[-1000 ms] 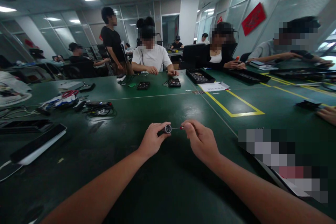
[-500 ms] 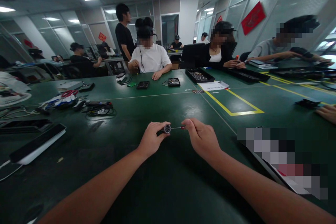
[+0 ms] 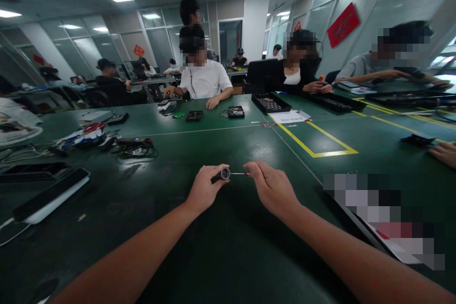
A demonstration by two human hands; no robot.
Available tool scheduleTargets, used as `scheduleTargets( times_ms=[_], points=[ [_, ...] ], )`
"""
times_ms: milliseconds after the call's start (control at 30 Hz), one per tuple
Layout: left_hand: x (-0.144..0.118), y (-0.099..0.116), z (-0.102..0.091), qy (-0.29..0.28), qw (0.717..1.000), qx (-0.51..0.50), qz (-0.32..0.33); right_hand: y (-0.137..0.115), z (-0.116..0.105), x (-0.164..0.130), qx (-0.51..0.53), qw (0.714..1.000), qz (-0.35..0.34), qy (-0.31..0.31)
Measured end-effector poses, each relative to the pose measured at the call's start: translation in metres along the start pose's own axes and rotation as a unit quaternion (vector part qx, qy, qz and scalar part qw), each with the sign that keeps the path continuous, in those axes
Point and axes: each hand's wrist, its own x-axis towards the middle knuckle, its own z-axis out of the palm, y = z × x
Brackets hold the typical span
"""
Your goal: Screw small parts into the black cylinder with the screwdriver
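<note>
Near the middle of the green table, my left hand [image 3: 205,189] pinches a small round part [image 3: 225,173] with a silvery rim and a dark inside. Thumb and fingers hold it from the left, its round face toward me. My right hand [image 3: 272,185] is closed on a screwdriver [image 3: 238,174]. Its thin metal shaft points left and meets the side of the round part. A bit of red handle shows at my fingertips; my fist hides the rest. Both hands are above the table surface.
A coiled bundle of black cables [image 3: 137,148] lies left of centre. A long black-and-white device [image 3: 53,194] sits at the left. A blurred-out flat item [image 3: 384,228] lies by my right forearm. Black trays [image 3: 271,102] and co-workers line the far side.
The round part has shifted very slightly left and turned a little; the screwdriver shaft still meets it. In the background, a standing person has moved right behind the seated person in white.
</note>
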Motion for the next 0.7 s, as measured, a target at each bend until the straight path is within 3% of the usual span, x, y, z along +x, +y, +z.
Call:
scheduleTargets(
  times_ms=[533,700],
  points=[
    [-0.0003,0.0033,0.0000,-0.022,0.999,0.026,0.004,-0.0003,0.0016,-0.0035,0.039,0.998,0.036,0.022],
    [0.0007,0.0018,0.0003,-0.009,1.000,0.013,-0.005,0.0024,0.0065,-0.0054,0.122,0.991,0.032,0.051]
  ],
)
